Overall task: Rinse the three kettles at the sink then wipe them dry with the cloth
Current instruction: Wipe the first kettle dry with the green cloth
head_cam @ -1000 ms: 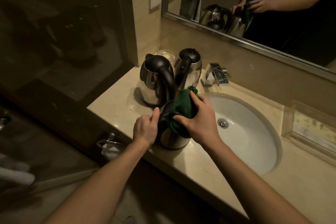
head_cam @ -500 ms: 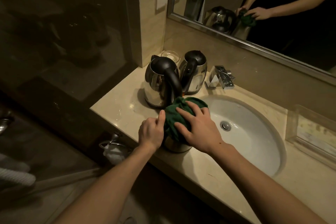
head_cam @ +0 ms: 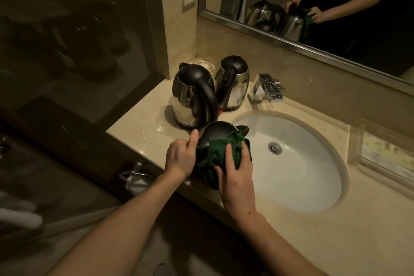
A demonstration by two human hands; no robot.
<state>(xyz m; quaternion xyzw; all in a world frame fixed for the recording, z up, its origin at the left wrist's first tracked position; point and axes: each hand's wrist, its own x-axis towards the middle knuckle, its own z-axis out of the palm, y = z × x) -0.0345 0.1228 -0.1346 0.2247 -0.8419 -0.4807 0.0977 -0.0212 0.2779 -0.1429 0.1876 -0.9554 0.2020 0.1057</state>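
step (judged): drying; green cloth [head_cam: 220, 155] bunched on the near kettle [head_cam: 216, 136], which stands at the front edge of the counter [head_cam: 139, 123], just left of the sink [head_cam: 313, 188].
left hand [head_cam: 180, 157]: curled against the kettle's left side, thumb laid up along the lid; a steadying grip. Exact hold of the fingers hidden.
right hand [head_cam: 237, 177]: fingers wrapped over the wadded cloth, pressing it onto the kettle's front and right flank.
other kettles: large kettle [head_cam: 190, 96] and small kettle [head_cam: 234, 85] upright behind, side by side; touching or just apart, cannot tell.
materials: rounded bodies of polished steel; domed lids and loop handles of black plastic; short pointed spout. Cloth soft, dark green, creased. Counter pale glossy stone, a few droplets near the large kettle. Basin white, oval, glazed.
handling (judgement): probably empty, so light; rigid. Wet steel slippery, so best taken by the handle rather than the body. Lid seam and spout likely water traps. Cloth limp, follows curves, needs palm pressure to work.
risk: close to the counter's front edge; a sideways wipe could slide the kettle off without the left-hand brace.
also present: chrome tap [head_cam: 266, 87] behind the basin, glass [head_cam: 205, 64] in the corner, mirror [head_cam: 336, 18] above.
progress: whether the two rear kettles are dry cannot be read in this light.
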